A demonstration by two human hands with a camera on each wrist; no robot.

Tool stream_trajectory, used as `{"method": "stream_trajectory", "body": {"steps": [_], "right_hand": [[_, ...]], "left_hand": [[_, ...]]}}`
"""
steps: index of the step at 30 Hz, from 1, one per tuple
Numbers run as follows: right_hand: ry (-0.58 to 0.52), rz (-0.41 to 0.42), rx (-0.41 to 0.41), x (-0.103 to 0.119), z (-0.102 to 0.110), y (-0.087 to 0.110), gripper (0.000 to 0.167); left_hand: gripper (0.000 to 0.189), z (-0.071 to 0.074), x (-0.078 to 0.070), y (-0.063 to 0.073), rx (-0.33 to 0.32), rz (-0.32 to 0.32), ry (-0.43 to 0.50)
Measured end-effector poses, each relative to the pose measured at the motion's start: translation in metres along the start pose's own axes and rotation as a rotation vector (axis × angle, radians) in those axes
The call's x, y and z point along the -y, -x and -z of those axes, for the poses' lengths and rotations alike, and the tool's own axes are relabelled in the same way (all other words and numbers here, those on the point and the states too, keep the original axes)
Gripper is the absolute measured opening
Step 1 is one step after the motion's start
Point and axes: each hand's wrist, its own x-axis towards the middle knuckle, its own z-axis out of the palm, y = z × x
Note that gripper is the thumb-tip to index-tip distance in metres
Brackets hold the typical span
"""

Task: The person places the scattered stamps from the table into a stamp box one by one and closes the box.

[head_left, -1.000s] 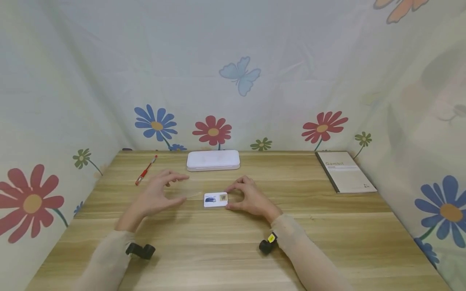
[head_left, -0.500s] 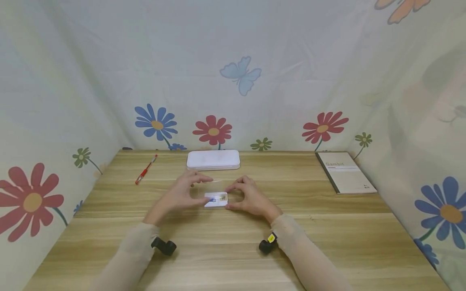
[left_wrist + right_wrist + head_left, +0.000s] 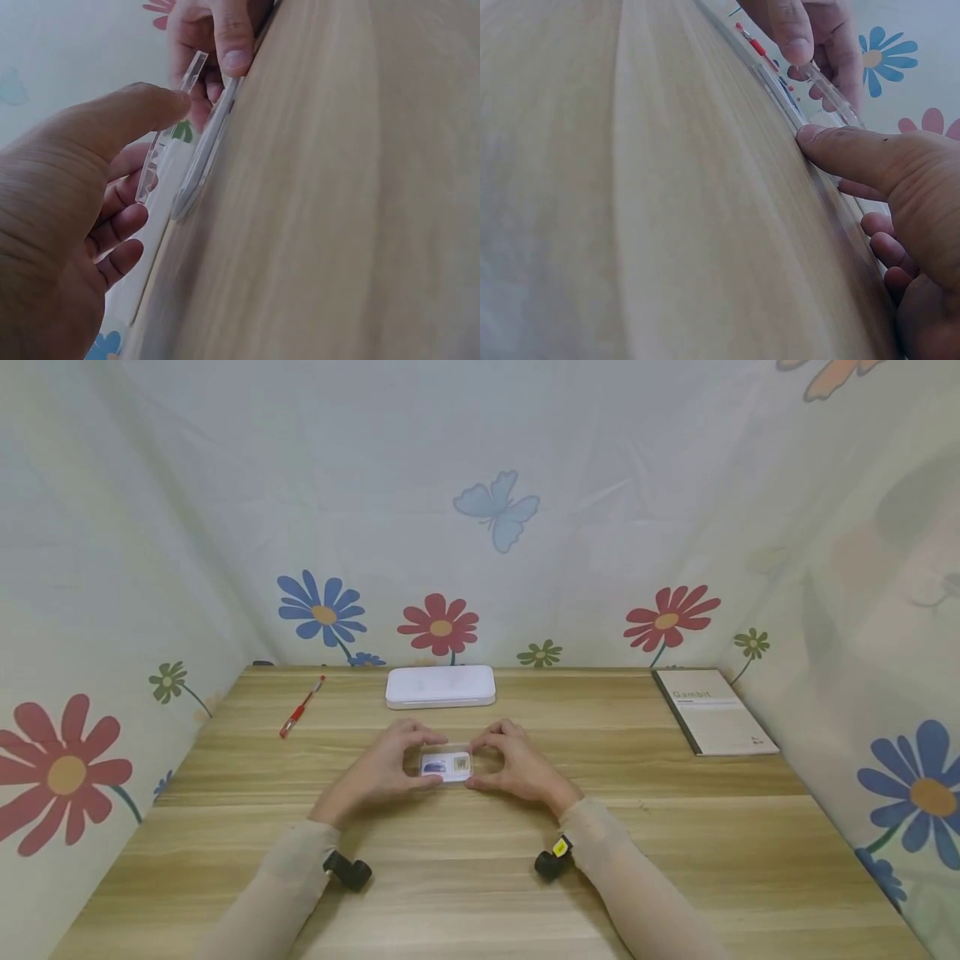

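A small flat white case base (image 3: 456,774) with a blue picture and a gold-toned patch lies on the table in the head view. My left hand (image 3: 382,768) pinches a thin clear plastic cover (image 3: 154,166) by its opposite edges, thumb on the near side. In the left wrist view this cover hovers just above the white base, slightly tilted and apart from it. From the right, my right hand (image 3: 519,766) grips the base between thumb and index finger, its thumb (image 3: 829,146) at the near edge. The right fingertips on the far edge are partly hidden.
Behind the hands lies a white oblong case (image 3: 440,686) at the table's back edge. A red pen (image 3: 302,708) rests at the back left, and a notebook (image 3: 716,714) at the back right. Flower-printed cloth (image 3: 570,527) encloses the table (image 3: 480,877).
My left hand has moved right with the clear cover, from beside the white base to over it. The right hand has kept its hold on the base, which has stayed in place.
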Motion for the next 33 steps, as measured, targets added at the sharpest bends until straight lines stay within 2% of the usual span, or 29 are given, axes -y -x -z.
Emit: {"method": "stream_trajectory", "body": {"steps": [9,20,33], "right_hand": [[-0.012,-0.008,0.01,-0.0002,-0.0024,0.0032,0.053],[0.008,0.017,0.028,-0.0008,0.0009,-0.0002,0.063],[0.01,0.023,0.025,0.0005,0.0005,0.0005,0.06]], "left_hand": [[0.061,-0.0088,0.0087,0.0023,0.002,-0.03,-0.035],[0.06,-0.008,0.009,-0.0002,0.01,-0.033,-0.036],[0.059,-0.0088,0.0071,0.0008,0.016,-0.029,-0.029]]}}
